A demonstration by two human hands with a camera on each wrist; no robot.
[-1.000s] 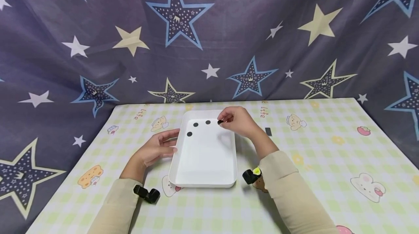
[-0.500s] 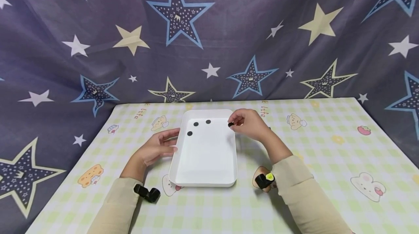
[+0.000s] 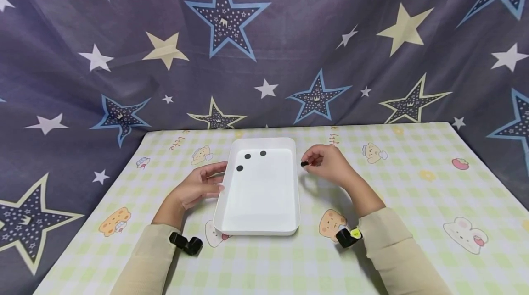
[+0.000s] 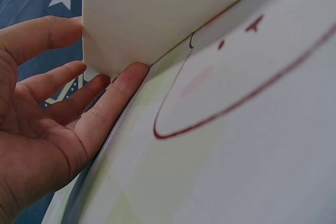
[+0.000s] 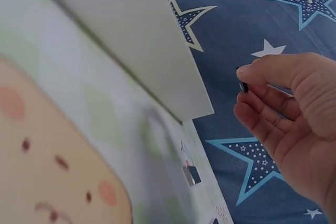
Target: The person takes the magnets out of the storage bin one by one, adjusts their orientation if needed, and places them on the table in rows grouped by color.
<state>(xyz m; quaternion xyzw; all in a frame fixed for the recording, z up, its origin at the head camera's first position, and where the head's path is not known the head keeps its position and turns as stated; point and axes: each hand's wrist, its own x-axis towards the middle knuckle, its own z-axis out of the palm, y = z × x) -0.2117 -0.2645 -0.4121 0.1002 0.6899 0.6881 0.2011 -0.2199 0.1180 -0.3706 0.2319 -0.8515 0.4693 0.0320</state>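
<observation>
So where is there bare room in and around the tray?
The white tray is bare below its three black discs. The tablecloth is open right of the right hand. The left hand crowds the tray's left wall.

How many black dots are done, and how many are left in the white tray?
In hand: the right hand pinches one small round black disc in its fingers just outside the white rectangular plastic tray, having carried it off from over the tray a second ago. The left hand rests against the tray's left side. Left: three black discs lie inside. Nothing looks finished yet.
</observation>
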